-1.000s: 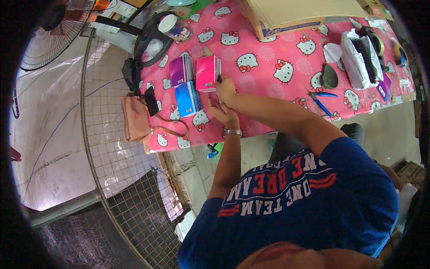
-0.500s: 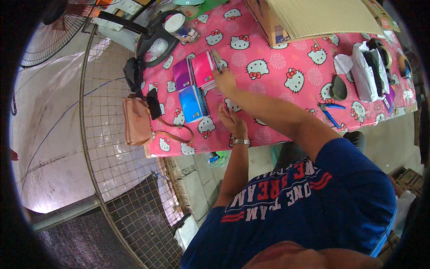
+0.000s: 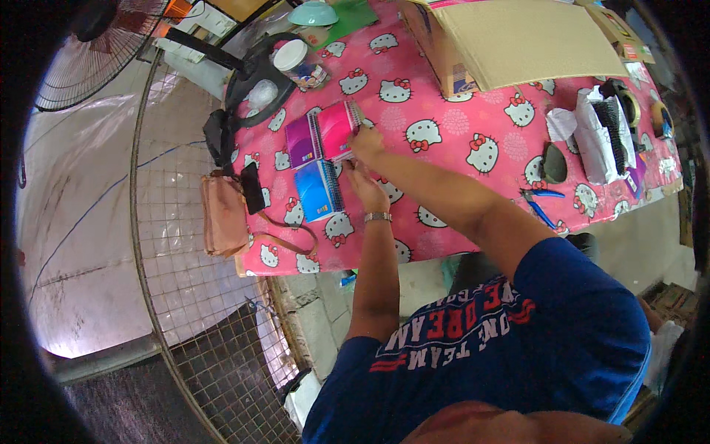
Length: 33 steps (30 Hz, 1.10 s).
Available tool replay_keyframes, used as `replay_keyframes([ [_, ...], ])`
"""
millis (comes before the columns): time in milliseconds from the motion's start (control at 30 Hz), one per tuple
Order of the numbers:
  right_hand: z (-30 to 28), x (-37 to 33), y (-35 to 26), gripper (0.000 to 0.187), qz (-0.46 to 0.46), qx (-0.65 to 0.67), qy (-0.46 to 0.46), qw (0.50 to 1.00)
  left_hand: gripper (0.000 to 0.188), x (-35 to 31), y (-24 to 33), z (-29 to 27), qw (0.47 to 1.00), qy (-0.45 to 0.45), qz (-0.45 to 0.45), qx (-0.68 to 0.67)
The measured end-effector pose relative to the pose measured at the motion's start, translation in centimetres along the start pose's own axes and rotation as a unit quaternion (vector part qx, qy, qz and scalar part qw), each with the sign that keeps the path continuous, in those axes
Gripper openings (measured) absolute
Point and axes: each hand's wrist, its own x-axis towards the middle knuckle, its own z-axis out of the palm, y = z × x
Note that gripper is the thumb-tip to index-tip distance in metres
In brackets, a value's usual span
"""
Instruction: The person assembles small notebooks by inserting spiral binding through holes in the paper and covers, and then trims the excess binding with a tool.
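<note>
Three groups of small spiral-bound notebooks lie side by side on the table. The pink notebook [image 3: 336, 129] looks like the top of a small stack. To its left is a purple notebook [image 3: 301, 142], and nearer me a blue notebook [image 3: 318, 191]. My right hand [image 3: 367, 144] closes on the pink notebook's spiral edge, its fingertips partly hidden. Just below it, my left hand [image 3: 367, 189], with a watch at the wrist, reaches to the pink notebook's lower corner. Its fingers are stretched out, and I see nothing held in them.
Left stand a tan bag [image 3: 224, 214], a phone [image 3: 253, 188], a lidded jar [image 3: 299, 63] and a fan [image 3: 96, 52]. A cardboard box [image 3: 532, 44] fills the far right. Blue-handled pliers [image 3: 543, 206] and a white-wrapped bundle of black spirals [image 3: 600, 140] lie on the right.
My left hand has moved up and left to the pink notebook's lower corner. My right hand stays at its spiral edge. The whole view has shifted slightly.
</note>
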Motion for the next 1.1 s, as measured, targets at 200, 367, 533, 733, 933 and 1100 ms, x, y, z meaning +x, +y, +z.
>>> replay_keyframes([
  [200, 0.6, 1.5, 0.1, 0.053, -0.047, -0.029, 0.048, 0.997, 0.055, 0.2, 0.6, 1.7, 1.000, 0.016, 0.008, -0.021],
  [367, 1.3, -0.8, -1.7, 0.049, -0.147, -0.095, -0.006, 0.984, 0.058, 0.4, -1.7, -1.9, 0.982, 0.080, 0.127, 0.116],
  [533, -3.1, -3.5, -0.4, 0.039, -0.164, -0.007, 0.028, 0.986, 0.057, 0.1, -1.8, 0.7, 0.962, 0.034, 0.166, 0.216],
  [733, -19.4, -12.1, -9.2, 0.034, -0.513, 0.032, 0.115, 0.850, 0.046, -0.3, -1.2, 1.3, 0.941, 0.104, 0.182, 0.266],
  [933, -38.8, -8.1, -13.0, 0.030, -0.408, -0.041, 0.251, 0.877, 0.047, -0.2, -1.4, 2.5, 0.820, 0.035, 0.267, 0.504],
  [1100, -46.9, -3.7, -8.5, 0.032, -0.337, -0.381, 0.400, 0.762, 0.039, -0.4, -0.9, 0.8, 0.834, 0.058, 0.241, 0.493],
])
